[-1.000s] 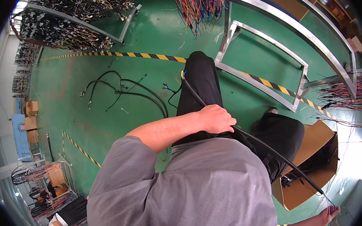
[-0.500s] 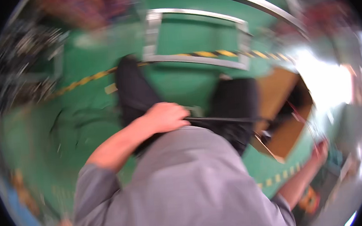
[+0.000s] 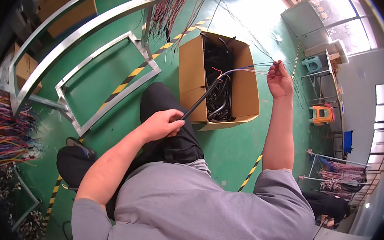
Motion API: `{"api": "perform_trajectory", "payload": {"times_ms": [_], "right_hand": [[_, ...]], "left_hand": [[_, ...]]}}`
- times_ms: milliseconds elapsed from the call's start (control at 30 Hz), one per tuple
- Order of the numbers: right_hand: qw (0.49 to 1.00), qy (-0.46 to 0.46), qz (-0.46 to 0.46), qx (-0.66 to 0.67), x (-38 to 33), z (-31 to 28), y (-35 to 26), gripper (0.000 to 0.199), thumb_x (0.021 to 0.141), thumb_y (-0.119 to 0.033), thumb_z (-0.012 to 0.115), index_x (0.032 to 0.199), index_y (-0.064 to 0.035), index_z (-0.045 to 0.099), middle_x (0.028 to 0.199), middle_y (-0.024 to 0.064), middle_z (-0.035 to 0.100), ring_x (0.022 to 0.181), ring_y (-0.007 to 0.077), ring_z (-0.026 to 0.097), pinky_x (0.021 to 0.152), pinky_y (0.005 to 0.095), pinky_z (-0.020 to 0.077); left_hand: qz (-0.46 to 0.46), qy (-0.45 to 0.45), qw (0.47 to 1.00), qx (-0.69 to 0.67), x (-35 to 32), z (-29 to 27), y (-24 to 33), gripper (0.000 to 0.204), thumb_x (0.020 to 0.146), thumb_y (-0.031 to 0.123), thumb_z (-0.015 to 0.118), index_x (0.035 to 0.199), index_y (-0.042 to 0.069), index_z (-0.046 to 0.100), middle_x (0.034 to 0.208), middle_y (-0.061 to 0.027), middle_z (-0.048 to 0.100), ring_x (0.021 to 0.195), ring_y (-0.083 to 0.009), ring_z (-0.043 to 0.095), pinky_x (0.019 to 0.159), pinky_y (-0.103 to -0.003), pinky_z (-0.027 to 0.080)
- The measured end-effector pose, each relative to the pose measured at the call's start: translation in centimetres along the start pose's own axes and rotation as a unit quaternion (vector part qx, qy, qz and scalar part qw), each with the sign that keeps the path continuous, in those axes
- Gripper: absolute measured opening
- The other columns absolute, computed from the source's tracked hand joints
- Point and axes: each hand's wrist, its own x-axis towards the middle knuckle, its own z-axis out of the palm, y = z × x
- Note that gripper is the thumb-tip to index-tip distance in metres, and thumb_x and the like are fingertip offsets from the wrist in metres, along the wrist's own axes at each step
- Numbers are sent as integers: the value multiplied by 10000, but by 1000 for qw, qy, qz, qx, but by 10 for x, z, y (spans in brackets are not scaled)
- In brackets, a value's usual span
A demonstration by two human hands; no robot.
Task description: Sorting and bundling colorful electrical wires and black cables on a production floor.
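A thin black tube (image 3: 198, 102) rises at a slant from above my lap, and my left hand (image 3: 161, 124) is closed around its lower end. Out of its upper end fan several thin coloured wires (image 3: 242, 68); a short red one curls away on its own. My right hand (image 3: 280, 80) is raised beyond the carton, fingers pinched on the far ends of the wires, which run taut across. Below them stands an open cardboard carton (image 3: 192, 79) holding many black tubes (image 3: 217, 57) with round open ends. The tube's end inside my left fist is hidden.
Metal frames (image 3: 108, 81) stand ahead to the left, some hung with bundles of coloured wires (image 3: 5, 130). Black and yellow tape (image 3: 124, 85) crosses the green floor. Far right are a teal stool (image 3: 311, 64), an orange stool (image 3: 321, 114), a wire rack (image 3: 340, 175) and another person (image 3: 327, 206).
My view has swung to the right. My right hand has come up from low at the right side to beyond the carton, still with wires; my left hand keeps the tube.
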Motion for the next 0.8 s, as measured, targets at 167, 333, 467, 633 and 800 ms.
{"api": "perform_trajectory", "payload": {"times_ms": [167,333,467,633,800], "right_hand": [[976,-217,9,27,-25,55,-58,186,1115,-131,587,1258,-47,671,1173,104,695,967,198,666,781,297,592],[980,-189,-58,18,-35,80,-76,212,1115,-115,584,1290,-12,643,1175,121,688,967,190,648,813,297,574],[942,153,-268,-133,-52,90,-47,282,1053,-69,656,1322,4,616,1186,99,689,1035,197,627,952,319,522],[744,163,-572,-304,-103,131,-18,303,988,1,669,1291,-16,661,1194,87,696,1119,194,627,1013,341,497],[591,-257,-392,-657,-109,178,-9,121,927,-17,734,1031,-41,791,1065,66,758,1126,246,672,1002,362,529]], "left_hand": [[78,-68,973,-208,63,11,57,446,1108,297,616,1447,9,585,1131,-40,680,867,-100,680,788,-282,562],[162,-44,962,-217,80,21,113,338,1134,254,585,1382,36,658,1036,-5,691,809,-70,613,728,-252,515],[213,60,958,-183,62,29,126,276,1131,177,592,1339,40,709,935,23,682,761,-47,528,694,-226,462],[250,124,955,-98,52,25,117,279,1110,153,611,1353,72,722,932,32,675,768,-46,537,711,-230,470],[254,128,956,-68,40,33,123,274,1112,121,604,1353,96,733,926,42,651,768,-33,492,699,-216,433]]}}
